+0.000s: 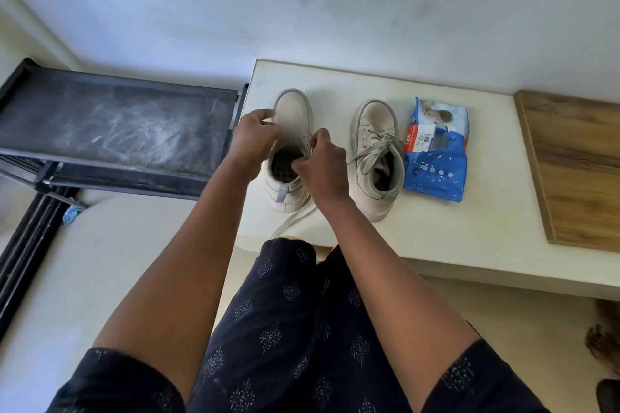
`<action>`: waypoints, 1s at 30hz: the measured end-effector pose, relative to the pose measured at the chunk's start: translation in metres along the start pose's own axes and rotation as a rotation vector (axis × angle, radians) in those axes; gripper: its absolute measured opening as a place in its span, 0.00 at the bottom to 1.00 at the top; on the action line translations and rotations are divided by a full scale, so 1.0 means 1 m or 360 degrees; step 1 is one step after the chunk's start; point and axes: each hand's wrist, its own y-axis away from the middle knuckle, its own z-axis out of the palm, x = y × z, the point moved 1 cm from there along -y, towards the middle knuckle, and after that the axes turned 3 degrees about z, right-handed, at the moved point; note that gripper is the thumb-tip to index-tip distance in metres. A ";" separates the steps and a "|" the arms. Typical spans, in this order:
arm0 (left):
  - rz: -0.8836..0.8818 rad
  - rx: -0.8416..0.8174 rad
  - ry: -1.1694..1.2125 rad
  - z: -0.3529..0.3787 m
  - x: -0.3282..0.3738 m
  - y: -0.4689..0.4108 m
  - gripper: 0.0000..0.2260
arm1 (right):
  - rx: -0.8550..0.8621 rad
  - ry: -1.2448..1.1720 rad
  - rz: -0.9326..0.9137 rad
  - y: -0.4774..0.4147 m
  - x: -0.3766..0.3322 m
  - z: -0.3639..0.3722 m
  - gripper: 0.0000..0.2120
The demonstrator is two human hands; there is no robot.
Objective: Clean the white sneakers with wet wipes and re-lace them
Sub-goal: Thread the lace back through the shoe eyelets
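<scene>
Both left hand (253, 136) and right hand (323, 166) pinch the lace (295, 221) of the sneaker (292, 107) farthest from the wipes pack (436, 157); easing it out eyelet by eyelet seems best.

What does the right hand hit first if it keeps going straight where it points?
The sneaker it touches: the right hand points forward and slightly left over the opening, so probably the tongue, then the toe. The left hand sits just beside that line; depth unclear.

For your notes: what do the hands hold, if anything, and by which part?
The left hand and right hand both grip the sneaker beside the rack at its upper edges around the opening.
</scene>
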 end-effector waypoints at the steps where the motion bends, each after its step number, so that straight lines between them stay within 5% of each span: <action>1: -0.0020 -0.0060 -0.0013 0.003 0.004 0.001 0.21 | 0.0024 0.0011 -0.0004 0.002 0.002 -0.001 0.15; 6: 0.0014 -0.0204 -0.0719 0.016 0.023 0.004 0.13 | 0.0083 0.0042 -0.0018 0.009 0.010 -0.006 0.11; 12: 0.0292 -0.0162 -0.1093 0.024 0.034 0.009 0.07 | 0.0136 0.0103 -0.0024 0.009 0.018 -0.012 0.11; 19: -0.0269 -0.0245 0.0012 0.016 0.030 0.004 0.25 | 0.0105 0.0113 0.0017 0.010 0.023 -0.014 0.10; 22: -0.0355 -0.0247 0.0486 -0.008 0.029 0.001 0.23 | 0.0117 0.0107 0.0027 0.011 0.023 -0.015 0.10; 27: -0.0096 -0.0083 0.1338 -0.049 0.024 0.001 0.10 | 0.0136 0.0112 0.0059 0.012 0.024 -0.015 0.10; 30: -0.0096 0.0055 0.1430 -0.069 0.013 -0.003 0.08 | 0.0128 0.0128 0.0085 0.011 0.024 -0.013 0.11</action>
